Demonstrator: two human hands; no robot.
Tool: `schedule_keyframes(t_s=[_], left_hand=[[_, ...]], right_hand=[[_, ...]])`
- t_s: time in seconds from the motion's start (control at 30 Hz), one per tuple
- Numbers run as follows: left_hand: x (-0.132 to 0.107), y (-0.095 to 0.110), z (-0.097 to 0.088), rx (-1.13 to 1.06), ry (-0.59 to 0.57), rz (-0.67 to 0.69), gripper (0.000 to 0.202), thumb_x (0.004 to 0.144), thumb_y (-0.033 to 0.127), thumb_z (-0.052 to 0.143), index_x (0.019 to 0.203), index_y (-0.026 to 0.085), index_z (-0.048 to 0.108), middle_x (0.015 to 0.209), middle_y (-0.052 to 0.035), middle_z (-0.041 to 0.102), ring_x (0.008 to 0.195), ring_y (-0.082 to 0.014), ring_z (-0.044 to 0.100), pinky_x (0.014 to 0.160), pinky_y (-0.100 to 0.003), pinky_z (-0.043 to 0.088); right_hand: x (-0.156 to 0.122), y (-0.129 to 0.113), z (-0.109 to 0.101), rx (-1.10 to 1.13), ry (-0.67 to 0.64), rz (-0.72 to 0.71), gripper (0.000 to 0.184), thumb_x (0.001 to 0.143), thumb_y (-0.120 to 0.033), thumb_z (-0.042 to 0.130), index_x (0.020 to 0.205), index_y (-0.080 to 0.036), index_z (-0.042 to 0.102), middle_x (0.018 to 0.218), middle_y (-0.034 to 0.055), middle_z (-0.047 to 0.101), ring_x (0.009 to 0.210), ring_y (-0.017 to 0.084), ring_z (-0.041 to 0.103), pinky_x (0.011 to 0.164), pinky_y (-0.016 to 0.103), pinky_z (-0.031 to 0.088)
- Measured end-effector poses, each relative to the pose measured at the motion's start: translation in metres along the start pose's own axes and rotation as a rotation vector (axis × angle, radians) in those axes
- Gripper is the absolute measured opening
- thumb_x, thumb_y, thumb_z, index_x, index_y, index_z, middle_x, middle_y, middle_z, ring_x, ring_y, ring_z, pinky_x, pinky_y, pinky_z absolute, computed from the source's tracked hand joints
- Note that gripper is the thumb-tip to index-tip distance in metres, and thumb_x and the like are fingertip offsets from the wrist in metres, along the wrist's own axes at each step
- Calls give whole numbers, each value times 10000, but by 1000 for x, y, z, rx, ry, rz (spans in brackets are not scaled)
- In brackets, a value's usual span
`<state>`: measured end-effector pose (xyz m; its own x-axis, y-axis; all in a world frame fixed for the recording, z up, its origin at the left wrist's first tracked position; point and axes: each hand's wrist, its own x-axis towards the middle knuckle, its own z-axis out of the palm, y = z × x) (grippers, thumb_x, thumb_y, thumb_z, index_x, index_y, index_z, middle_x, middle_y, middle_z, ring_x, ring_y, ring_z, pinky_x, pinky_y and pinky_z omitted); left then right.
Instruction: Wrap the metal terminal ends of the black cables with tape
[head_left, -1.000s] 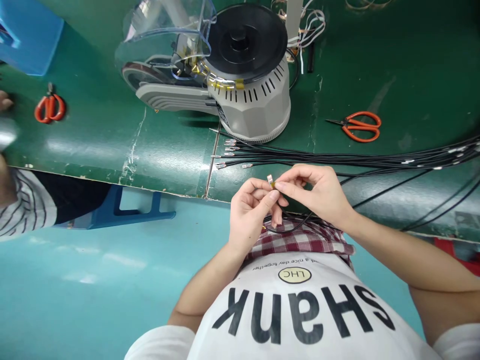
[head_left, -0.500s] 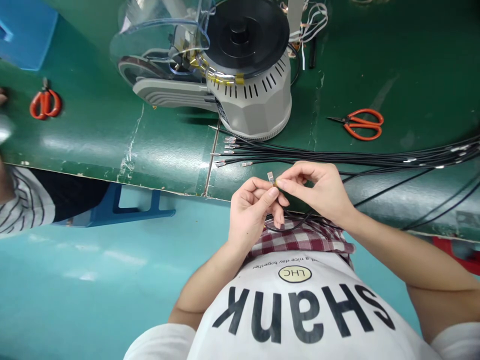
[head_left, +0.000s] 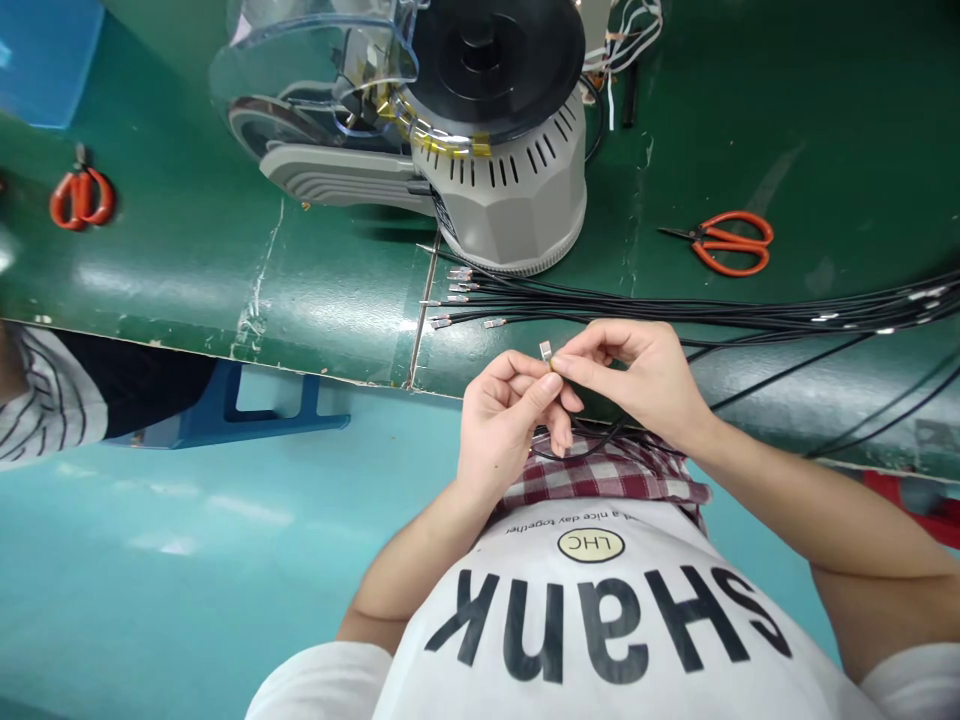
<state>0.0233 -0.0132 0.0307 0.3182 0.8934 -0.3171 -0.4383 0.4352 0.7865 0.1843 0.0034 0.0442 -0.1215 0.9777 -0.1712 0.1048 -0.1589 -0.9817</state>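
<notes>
Just past the table's front edge, both my hands meet at the end of a black cable (head_left: 574,457). Its small silvery connector (head_left: 545,349) sticks up above the fingertips. My left hand (head_left: 504,415) is closed, thumb against fingers, gripping the cable just below the connector. My right hand (head_left: 631,375) pinches at the same spot from the right, where a small bit of yellow tape (head_left: 553,365) shows. Fingers hide most of that tape. Below, the rest of the cable loops over my lap.
A bundle of black cables (head_left: 675,312) with connectors lies along the table (head_left: 345,300). Behind it stands a tape dispenser (head_left: 517,215) with yellow strips on its wheel. Red-handled scissors (head_left: 731,243) lie right, red-handled cutters (head_left: 82,198) left. Another person's striped sleeve (head_left: 56,395) is at far left.
The view has shifted slightly. Both hands keep their hold at the connector end, with hardly any movement.
</notes>
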Motion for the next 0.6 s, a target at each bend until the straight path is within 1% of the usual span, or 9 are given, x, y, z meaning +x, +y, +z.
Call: schedule_keyframes(t_s=[0.1,0.33,0.47,0.6], left_hand=[[0,0,0,-2,3,-2,209,898,289,707,868,160,545,714,-32,728,416,-121,620,371,-200,492],[0,0,0,2,-23,15,158,918,241,672,875,155,547,721,-34,726,426,-121,628,383,-198,499],[0,-1,0,18,-2,11,166,912,248,680,873,151,551,726,-29,719,425,-120,626,385,-204,500],[0,-2,-3,62,17,31,193,905,284,691,882,167,540,720,-18,705,408,-126,615,369,-218,495]], right_hand=[[0,0,0,4,1,6,190,843,-353,760,804,-168,757,701,29,700,608,121,557,570,265,432],[-1,2,2,33,7,-8,162,854,-323,751,800,-170,752,683,13,695,586,103,562,565,244,440],[-3,6,6,102,17,4,154,861,-289,742,781,-158,730,639,1,678,579,98,589,575,229,455],[-2,9,9,126,33,8,166,856,-300,749,776,-157,723,628,-6,674,563,85,571,558,214,433]])
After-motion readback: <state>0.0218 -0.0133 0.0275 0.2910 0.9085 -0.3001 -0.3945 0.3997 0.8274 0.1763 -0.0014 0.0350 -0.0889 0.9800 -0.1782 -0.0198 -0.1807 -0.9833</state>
